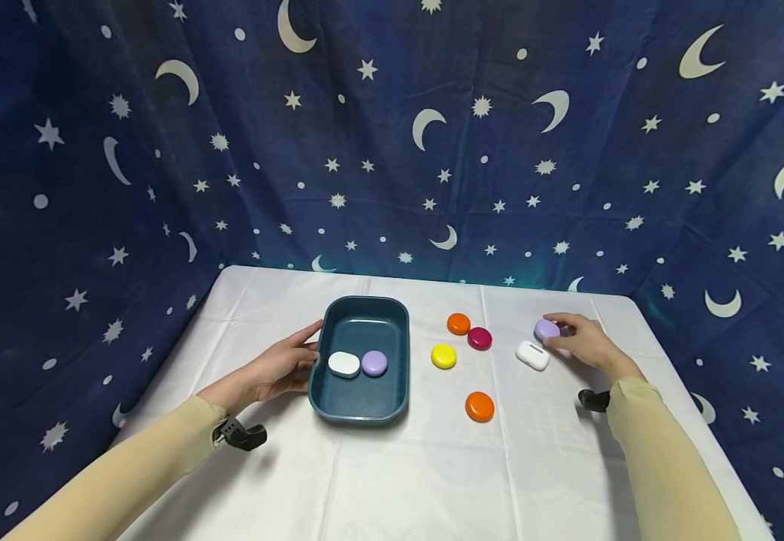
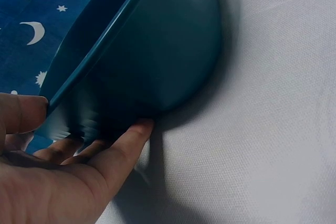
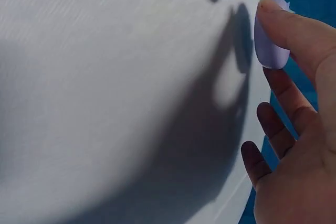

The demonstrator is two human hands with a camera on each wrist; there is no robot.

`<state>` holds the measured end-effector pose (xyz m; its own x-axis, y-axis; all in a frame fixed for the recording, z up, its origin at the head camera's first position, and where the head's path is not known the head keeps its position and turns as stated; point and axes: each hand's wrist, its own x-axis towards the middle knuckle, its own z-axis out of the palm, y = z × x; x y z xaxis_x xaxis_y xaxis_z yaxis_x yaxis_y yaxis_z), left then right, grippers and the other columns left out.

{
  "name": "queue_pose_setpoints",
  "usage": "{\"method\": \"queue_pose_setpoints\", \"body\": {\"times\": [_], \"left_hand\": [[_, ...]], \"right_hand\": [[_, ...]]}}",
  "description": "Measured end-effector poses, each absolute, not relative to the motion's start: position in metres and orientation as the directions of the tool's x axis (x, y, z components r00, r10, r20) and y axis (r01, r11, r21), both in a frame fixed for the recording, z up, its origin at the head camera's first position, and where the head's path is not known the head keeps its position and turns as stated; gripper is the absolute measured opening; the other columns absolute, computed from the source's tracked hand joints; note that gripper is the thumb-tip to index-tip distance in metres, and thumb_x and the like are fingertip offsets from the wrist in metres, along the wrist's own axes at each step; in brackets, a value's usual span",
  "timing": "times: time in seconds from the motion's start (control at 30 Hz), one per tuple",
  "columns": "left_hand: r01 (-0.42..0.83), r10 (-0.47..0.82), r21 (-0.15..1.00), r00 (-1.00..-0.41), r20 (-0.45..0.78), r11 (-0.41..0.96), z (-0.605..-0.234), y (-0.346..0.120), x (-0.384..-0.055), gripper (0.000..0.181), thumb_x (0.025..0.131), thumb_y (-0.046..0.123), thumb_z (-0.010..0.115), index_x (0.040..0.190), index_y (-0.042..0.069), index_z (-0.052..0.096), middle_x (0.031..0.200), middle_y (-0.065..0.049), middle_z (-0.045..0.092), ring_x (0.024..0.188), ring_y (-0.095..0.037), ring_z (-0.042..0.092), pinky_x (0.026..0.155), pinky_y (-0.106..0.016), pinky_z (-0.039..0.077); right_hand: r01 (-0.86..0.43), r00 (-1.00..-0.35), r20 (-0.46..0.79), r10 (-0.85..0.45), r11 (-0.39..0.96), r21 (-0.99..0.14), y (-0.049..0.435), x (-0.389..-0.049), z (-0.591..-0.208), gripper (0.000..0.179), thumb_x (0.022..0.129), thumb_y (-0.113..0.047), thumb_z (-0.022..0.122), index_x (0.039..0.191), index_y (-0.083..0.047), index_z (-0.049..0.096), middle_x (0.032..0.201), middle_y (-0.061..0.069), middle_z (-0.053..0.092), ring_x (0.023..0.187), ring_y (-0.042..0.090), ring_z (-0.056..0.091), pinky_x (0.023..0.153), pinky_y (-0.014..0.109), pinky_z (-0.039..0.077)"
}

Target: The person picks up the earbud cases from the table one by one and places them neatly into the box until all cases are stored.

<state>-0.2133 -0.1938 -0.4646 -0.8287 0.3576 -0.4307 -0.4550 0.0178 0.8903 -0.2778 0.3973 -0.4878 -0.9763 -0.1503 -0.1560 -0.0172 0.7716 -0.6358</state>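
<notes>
My right hand point(image 1: 584, 343) pinches a lilac round disc point(image 1: 546, 329) between thumb and forefinger. In the right wrist view the lilac disc point(image 3: 270, 45) is tilted on edge above the cloth, its shadow beside it, and the other fingers are spread. Just in front of it lies a white rounded case point(image 1: 532, 355) with a dark slot. My left hand point(image 1: 280, 368) holds the left side of a dark teal tub point(image 1: 359, 415), thumb at the rim and fingers against the outer wall point(image 2: 157, 51). Inside the tub lie a white oval piece point(image 1: 344, 365) and another lilac disc point(image 1: 374, 364).
Between the tub and my right hand lie two orange discs, one at the back point(image 1: 458, 324) and one nearer point(image 1: 479, 406), a crimson disc point(image 1: 479, 338) and a yellow disc point(image 1: 443, 356). A white cloth point(image 1: 419, 481) covers the table. Behind hangs a blue star-patterned curtain point(image 1: 392, 150).
</notes>
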Motion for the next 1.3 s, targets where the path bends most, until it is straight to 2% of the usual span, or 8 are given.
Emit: {"method": "queue_pose_setpoints", "body": {"times": [0.13, 0.23, 0.57, 0.83, 1.03, 1.17, 1.3], "left_hand": [[-0.46, 0.352, 0.888, -0.828, -0.436, 0.019, -0.465, -0.193, -0.213, 0.072, 0.106, 0.004, 0.045, 0.166, 0.031, 0.016, 0.164, -0.019, 0.026, 0.121, -0.03, 0.052, 0.083, -0.047, 0.053], [-0.462, 0.345, 0.887, -0.829, -0.44, 0.021, -0.465, -0.193, -0.214, 0.072, 0.105, 0.005, 0.045, 0.166, 0.031, 0.016, 0.164, -0.02, 0.026, 0.119, -0.03, 0.053, 0.083, -0.047, 0.053], [-0.461, 0.357, 0.887, -0.828, -0.432, 0.005, -0.467, -0.194, -0.214, 0.072, 0.106, 0.004, 0.043, 0.166, 0.031, 0.016, 0.165, -0.019, 0.026, 0.123, -0.03, 0.05, 0.082, -0.046, 0.052], [-0.462, 0.356, 0.887, -0.828, -0.432, 0.002, -0.468, -0.195, -0.215, 0.072, 0.106, 0.004, 0.044, 0.166, 0.032, 0.016, 0.164, -0.019, 0.028, 0.122, -0.03, 0.051, 0.082, -0.046, 0.052], [-0.457, 0.36, 0.89, -0.829, -0.429, 0.008, -0.467, -0.195, -0.215, 0.071, 0.106, 0.004, 0.043, 0.166, 0.032, 0.016, 0.164, -0.019, 0.027, 0.124, -0.03, 0.05, 0.083, -0.046, 0.053], [-0.461, 0.36, 0.888, -0.827, -0.432, 0.008, -0.467, -0.195, -0.215, 0.072, 0.106, 0.004, 0.043, 0.166, 0.032, 0.016, 0.164, -0.019, 0.027, 0.125, -0.03, 0.049, 0.083, -0.047, 0.053], [-0.461, 0.35, 0.887, -0.829, -0.436, 0.015, -0.467, -0.194, -0.215, 0.072, 0.105, 0.004, 0.044, 0.166, 0.031, 0.016, 0.164, -0.019, 0.026, 0.127, -0.031, 0.049, 0.083, -0.048, 0.054]], "right_hand": [[-0.052, -0.979, -0.117, -0.167, 0.76, -0.648, 0.39, -0.279, -0.477, 0.068, 0.094, -0.036, 0.075, 0.151, -0.008, 0.05, 0.147, 0.026, 0.046, 0.136, 0.049, 0.035, 0.105, 0.07, 0.032], [-0.101, -0.976, -0.079, -0.201, 0.749, -0.654, 0.377, -0.28, -0.465, 0.066, 0.094, -0.035, 0.075, 0.15, -0.009, 0.052, 0.146, 0.022, 0.048, 0.136, 0.047, 0.032, 0.105, 0.069, 0.031], [-0.196, -0.948, -0.055, -0.312, 0.715, -0.671, 0.298, -0.28, -0.442, 0.058, 0.091, -0.029, 0.079, 0.145, -0.021, 0.059, 0.139, 0.01, 0.054, 0.137, 0.038, 0.029, 0.108, 0.07, 0.025], [-0.326, -0.894, 0.018, -0.447, 0.623, -0.711, 0.235, -0.277, -0.435, 0.055, 0.086, -0.024, 0.084, 0.139, -0.023, 0.066, 0.13, 0.002, 0.062, 0.13, 0.029, 0.035, 0.106, 0.061, 0.032], [-0.393, -0.845, 0.027, -0.534, 0.587, -0.707, 0.189, -0.273, -0.43, 0.052, 0.087, -0.026, 0.083, 0.136, -0.028, 0.068, 0.129, -0.005, 0.061, 0.128, 0.024, 0.037, 0.104, 0.055, 0.035], [-0.458, -0.805, 0.022, -0.593, 0.596, -0.659, 0.161, -0.267, -0.43, 0.052, 0.085, -0.031, 0.084, 0.135, -0.029, 0.069, 0.129, -0.009, 0.06, 0.129, 0.022, 0.037, 0.104, 0.054, 0.034], [-0.585, -0.736, 0.036, -0.676, 0.608, -0.536, 0.138, -0.262, -0.434, 0.052, 0.085, -0.034, 0.085, 0.134, -0.031, 0.069, 0.125, -0.009, 0.062, 0.124, 0.02, 0.041, 0.104, 0.049, 0.032]]}}
